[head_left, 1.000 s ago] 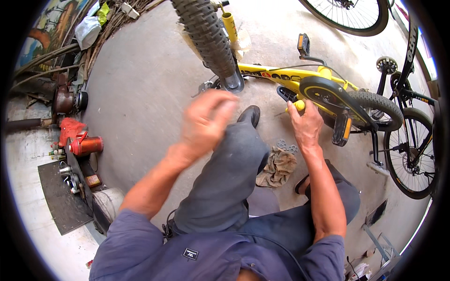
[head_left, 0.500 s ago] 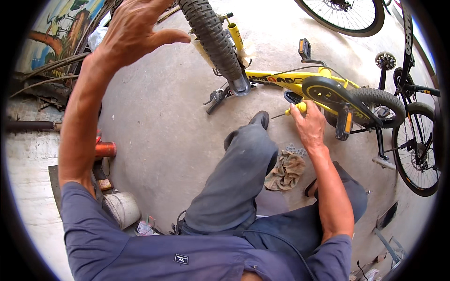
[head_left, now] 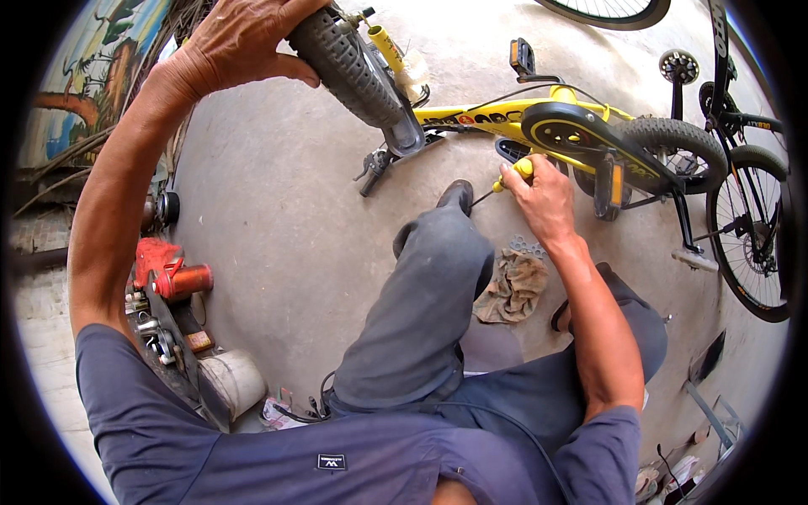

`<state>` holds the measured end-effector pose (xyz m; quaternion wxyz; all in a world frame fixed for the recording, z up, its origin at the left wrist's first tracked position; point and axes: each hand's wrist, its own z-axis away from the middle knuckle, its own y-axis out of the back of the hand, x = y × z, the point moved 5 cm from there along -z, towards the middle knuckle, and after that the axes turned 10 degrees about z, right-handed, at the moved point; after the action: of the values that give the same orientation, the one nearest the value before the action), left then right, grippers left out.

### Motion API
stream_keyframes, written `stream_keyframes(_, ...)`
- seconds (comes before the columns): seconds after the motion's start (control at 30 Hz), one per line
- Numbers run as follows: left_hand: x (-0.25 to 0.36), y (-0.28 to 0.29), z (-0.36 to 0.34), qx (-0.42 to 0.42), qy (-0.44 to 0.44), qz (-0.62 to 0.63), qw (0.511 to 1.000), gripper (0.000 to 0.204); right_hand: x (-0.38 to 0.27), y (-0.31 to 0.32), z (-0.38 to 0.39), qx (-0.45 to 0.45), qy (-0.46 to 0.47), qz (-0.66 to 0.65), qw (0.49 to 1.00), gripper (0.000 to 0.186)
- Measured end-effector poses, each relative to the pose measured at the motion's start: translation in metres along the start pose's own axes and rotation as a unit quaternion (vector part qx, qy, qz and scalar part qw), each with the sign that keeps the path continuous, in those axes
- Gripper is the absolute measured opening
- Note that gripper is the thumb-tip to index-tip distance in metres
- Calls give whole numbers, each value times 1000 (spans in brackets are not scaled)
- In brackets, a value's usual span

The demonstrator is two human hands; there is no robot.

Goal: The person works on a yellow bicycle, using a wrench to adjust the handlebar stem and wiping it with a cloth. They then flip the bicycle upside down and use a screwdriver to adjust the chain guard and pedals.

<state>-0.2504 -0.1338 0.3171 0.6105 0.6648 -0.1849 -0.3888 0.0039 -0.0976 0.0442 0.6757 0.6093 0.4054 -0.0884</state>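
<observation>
My left hand [head_left: 231, 46] reaches up to the top end of the yellow bicycle's front wheel [head_left: 345, 76]. Its thumb lies along the near side of the knobby tyre and the other fingers curl toward its far end, partly cut off by the upper edge. The yellow bicycle [head_left: 480, 118] lies on its side. In my right hand [head_left: 543, 198] is a screwdriver [head_left: 523, 167] with a yellow handle, its thin dark shaft pointing down and left past my shoe. Close to this hand are the bicycle's black chain guard [head_left: 564, 126] and a pedal [head_left: 610, 185].
A crumpled rag [head_left: 515, 286] lies on the floor beside my leg, with a grey perforated piece [head_left: 526, 246] above it. A dark bicycle [head_left: 749, 244] stands at right. Red canister [head_left: 185, 280], tools and a white bucket [head_left: 231, 379] line the left side.
My left hand and the front wheel's upper end have shifted left and down together. The screwdriver is turned so its shaft points more steeply downward. More clutter shows at left.
</observation>
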Motion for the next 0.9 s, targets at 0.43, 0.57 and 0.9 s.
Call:
stream_keyframes(0.43, 3, -10, -16, -117, 0, -26, 993, 73, -3, 7, -7, 12, -8, 2, 1000, 38)
stream_keyframes(0.57, 1, -3, -4, -29, 11, 6, 999, 72, -3, 6, -9, 44, -36, -26, 998, 37)
stream_keyframes(0.9, -27, 3, 28, 46, 162, 128, 977, 67, 3, -9, -28, 26, -123, -360, 925, 20)
